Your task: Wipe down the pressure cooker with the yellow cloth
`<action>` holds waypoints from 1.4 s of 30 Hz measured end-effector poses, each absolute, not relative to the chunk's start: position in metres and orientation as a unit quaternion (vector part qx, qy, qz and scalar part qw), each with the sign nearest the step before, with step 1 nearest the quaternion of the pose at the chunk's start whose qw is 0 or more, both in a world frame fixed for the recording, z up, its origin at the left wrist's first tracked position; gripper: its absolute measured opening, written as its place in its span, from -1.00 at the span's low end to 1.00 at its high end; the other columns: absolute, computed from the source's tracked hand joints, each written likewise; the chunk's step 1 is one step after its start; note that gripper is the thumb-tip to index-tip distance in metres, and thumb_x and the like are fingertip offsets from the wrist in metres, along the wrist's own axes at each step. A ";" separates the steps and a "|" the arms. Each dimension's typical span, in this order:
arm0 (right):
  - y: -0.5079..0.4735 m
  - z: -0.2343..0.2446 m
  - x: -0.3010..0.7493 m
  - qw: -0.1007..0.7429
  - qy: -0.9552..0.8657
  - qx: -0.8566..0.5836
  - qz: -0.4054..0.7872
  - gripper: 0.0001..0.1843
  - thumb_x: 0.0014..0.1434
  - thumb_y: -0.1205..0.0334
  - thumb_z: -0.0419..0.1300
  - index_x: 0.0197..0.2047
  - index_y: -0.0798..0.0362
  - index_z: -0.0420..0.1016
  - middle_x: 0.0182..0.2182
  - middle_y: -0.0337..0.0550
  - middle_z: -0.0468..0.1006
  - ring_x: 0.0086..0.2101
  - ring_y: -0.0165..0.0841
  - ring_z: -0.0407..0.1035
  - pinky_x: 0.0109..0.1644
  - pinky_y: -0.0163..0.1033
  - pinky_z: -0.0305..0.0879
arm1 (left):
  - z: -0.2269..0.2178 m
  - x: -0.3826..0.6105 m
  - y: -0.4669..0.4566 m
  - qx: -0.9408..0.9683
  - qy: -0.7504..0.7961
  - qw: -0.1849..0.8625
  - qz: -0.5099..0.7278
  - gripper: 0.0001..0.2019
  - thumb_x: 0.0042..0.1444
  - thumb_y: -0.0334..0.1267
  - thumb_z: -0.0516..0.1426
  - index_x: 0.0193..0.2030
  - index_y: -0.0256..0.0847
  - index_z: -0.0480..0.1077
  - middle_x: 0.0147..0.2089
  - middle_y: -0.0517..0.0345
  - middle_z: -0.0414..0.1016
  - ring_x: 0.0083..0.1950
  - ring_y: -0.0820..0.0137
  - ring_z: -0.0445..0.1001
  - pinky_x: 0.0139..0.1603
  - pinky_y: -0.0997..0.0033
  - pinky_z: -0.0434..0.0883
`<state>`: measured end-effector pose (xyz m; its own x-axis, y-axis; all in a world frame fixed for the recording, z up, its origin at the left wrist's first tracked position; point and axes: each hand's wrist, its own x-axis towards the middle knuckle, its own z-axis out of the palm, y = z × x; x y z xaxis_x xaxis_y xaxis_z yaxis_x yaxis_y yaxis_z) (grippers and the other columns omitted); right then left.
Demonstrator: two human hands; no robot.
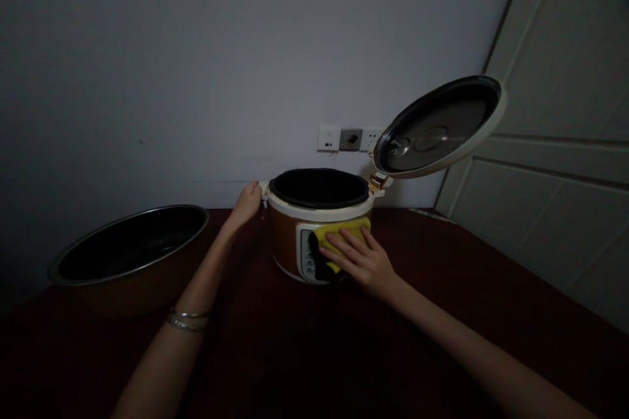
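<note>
My left hand (247,201) is gripping the cooker (285,239) at the bench's (295,353) far edge. My right hand (361,260), flat, is pressing a cloth (339,234) on its front. Pushing hard, I'm risking jolting the raised lid (437,127) shut.

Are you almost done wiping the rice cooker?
Done: the round metal-lined lid stands open. In hand: the right hand presses a yellow cloth on the control panel of the orange and white rice cooker, while the left hand grips its rim. Left: the picture is too dark to show which parts are clean. A big round metal bowl sits untouched nearby.
</note>
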<state>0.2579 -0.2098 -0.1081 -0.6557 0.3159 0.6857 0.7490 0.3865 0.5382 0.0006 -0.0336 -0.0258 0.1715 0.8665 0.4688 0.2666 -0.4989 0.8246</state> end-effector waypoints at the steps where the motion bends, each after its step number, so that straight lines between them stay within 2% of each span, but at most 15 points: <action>1: -0.207 -0.101 0.259 0.267 -0.787 -0.344 -0.438 -0.51 0.32 0.44 -0.09 0.26 -0.03 0.25 0.24 -0.14 0.24 0.30 -0.22 -0.07 0.33 0.16 -0.10 | -0.026 0.000 -0.032 0.708 0.406 0.292 0.499 -0.83 0.15 -0.34 -0.11 -0.32 -0.24 0.28 -0.56 0.25 0.28 -0.63 0.49 0.26 -0.66 0.55 0.21; 3: -0.203 -0.097 0.263 0.301 -0.781 -0.349 -0.423 -0.52 0.31 0.44 -0.09 0.25 0.02 0.27 0.25 -0.05 0.22 0.31 -0.14 -0.14 0.30 0.22 -0.03 | -0.028 0.000 -0.030 0.708 0.414 0.291 0.493 -0.82 0.16 -0.34 -0.13 -0.32 -0.23 0.26 -0.56 0.26 0.25 -0.63 0.49 0.26 -0.66 0.55 0.21; 6: -0.205 -0.119 0.273 0.309 -0.790 -0.339 -0.406 -0.54 0.31 0.44 -0.09 0.23 0.07 0.30 0.23 -0.01 0.26 0.31 -0.10 -0.15 0.26 0.20 0.10 | -0.029 0.001 -0.029 0.697 0.421 0.302 0.496 -0.82 0.17 -0.33 -0.15 -0.31 -0.22 0.25 -0.57 0.27 0.22 -0.64 0.48 0.25 -0.67 0.54 0.22; 10: -0.219 -0.158 0.287 0.248 -0.822 -0.327 -0.394 -0.55 0.32 0.45 -0.09 0.21 0.07 0.32 0.19 -0.07 0.34 0.30 -0.18 -0.10 0.22 0.06 0.24 | -0.029 0.002 -0.029 0.697 0.419 0.302 0.497 -0.81 0.17 -0.34 -0.16 -0.31 -0.22 0.24 -0.59 0.29 0.22 -0.66 0.48 0.25 -0.68 0.53 0.21; 13: -0.224 -0.158 0.289 0.216 -0.833 -0.329 -0.390 -0.53 0.32 0.46 -0.07 0.25 0.00 0.27 0.19 -0.12 0.33 0.29 -0.22 -0.05 0.25 0.07 0.18 | -0.029 0.002 -0.030 0.696 0.417 0.300 0.502 -0.83 0.16 -0.35 -0.15 -0.35 -0.20 0.22 -0.63 0.32 0.20 -0.69 0.50 0.23 -0.67 0.55 0.19; 15: -0.221 -0.141 0.284 0.240 -0.821 -0.341 -0.389 -0.46 0.30 0.47 -0.05 0.30 -0.06 0.18 0.24 -0.14 0.25 0.29 -0.21 -0.07 0.28 0.13 0.10 | -0.028 0.002 -0.031 0.690 0.417 0.300 0.509 -0.84 0.17 -0.35 -0.14 -0.36 -0.19 0.21 -0.63 0.33 0.20 -0.69 0.51 0.22 -0.67 0.56 0.18; 20: -0.203 -0.097 0.268 0.389 -0.763 -0.391 -0.335 -0.25 0.23 0.52 -0.07 0.41 -0.11 -0.17 0.37 -0.10 -0.18 0.32 -0.08 -0.21 0.26 0.28 0.07 | -0.027 0.002 -0.035 0.701 0.406 0.300 0.504 -0.82 0.17 -0.37 -0.16 -0.38 -0.19 0.19 -0.62 0.33 0.20 -0.69 0.51 0.22 -0.67 0.55 0.18; 23: -0.200 -0.102 0.270 0.424 -0.758 -0.375 -0.324 -0.21 0.21 0.55 -0.11 0.41 -0.13 -0.24 0.38 -0.13 -0.23 0.32 -0.08 -0.19 0.24 0.32 0.06 | -0.026 0.002 -0.039 0.704 0.403 0.294 0.505 -0.81 0.17 -0.36 -0.16 -0.38 -0.20 0.21 -0.61 0.32 0.21 -0.68 0.51 0.22 -0.65 0.53 0.19; 25: -0.202 -0.112 0.272 0.413 -0.765 -0.362 -0.336 -0.22 0.20 0.56 -0.11 0.41 -0.09 -0.22 0.38 -0.12 -0.23 0.32 -0.06 -0.20 0.22 0.31 0.10 | -0.025 0.003 -0.040 0.699 0.413 0.293 0.505 -0.81 0.16 -0.36 -0.15 -0.37 -0.21 0.24 -0.61 0.30 0.24 -0.67 0.49 0.23 -0.62 0.51 0.21; 27: -0.205 -0.116 0.269 0.375 -0.778 -0.352 -0.361 -0.27 0.22 0.52 -0.08 0.41 -0.02 -0.14 0.36 -0.09 -0.14 0.32 -0.06 -0.21 0.23 0.27 0.10 | -0.023 0.004 -0.041 0.690 0.430 0.289 0.506 -0.80 0.14 -0.37 -0.15 -0.35 -0.23 0.26 -0.61 0.29 0.25 -0.65 0.47 0.25 -0.58 0.49 0.24; 31: -0.202 -0.098 0.237 0.269 -0.799 -0.325 -0.428 -0.47 0.31 0.44 -0.07 0.31 0.00 0.15 0.28 -0.15 0.15 0.31 -0.24 -0.14 0.35 0.16 -0.16 | -0.024 0.004 -0.038 0.692 0.434 0.269 0.510 -0.79 0.13 -0.34 -0.16 -0.36 -0.23 0.27 -0.61 0.26 0.26 -0.59 0.44 0.28 -0.51 0.47 0.28; 34: -0.194 -0.080 0.202 0.226 -0.811 -0.304 -0.446 -0.55 0.32 0.39 -0.03 0.25 0.04 0.26 0.29 -0.16 0.14 0.31 -0.27 -0.10 0.37 0.10 -0.17 | -0.026 0.003 -0.034 0.701 0.427 0.250 0.514 -0.78 0.11 -0.31 -0.15 -0.36 -0.23 0.29 -0.56 0.22 0.30 -0.54 0.40 0.31 -0.45 0.44 0.30; 37: -0.189 -0.075 0.185 0.216 -0.816 -0.306 -0.440 -0.56 0.30 0.39 0.00 0.23 0.07 0.28 0.30 -0.13 0.10 0.30 -0.25 -0.09 0.36 0.09 -0.13 | -0.026 0.002 -0.030 0.705 0.423 0.234 0.519 -0.79 0.08 -0.28 -0.12 -0.38 -0.22 0.30 -0.49 0.16 0.36 -0.43 0.36 0.36 -0.36 0.41 0.33; 42: -0.198 -0.086 0.218 0.254 -0.788 -0.325 -0.457 -0.48 0.28 0.45 -0.03 0.28 0.01 0.21 0.27 -0.16 0.18 0.31 -0.24 -0.12 0.36 0.17 -0.22 | -0.026 0.000 -0.028 0.704 0.429 0.225 0.519 -0.81 0.09 -0.25 -0.10 -0.41 -0.20 0.29 -0.47 0.14 0.39 -0.35 0.34 0.38 -0.32 0.42 0.34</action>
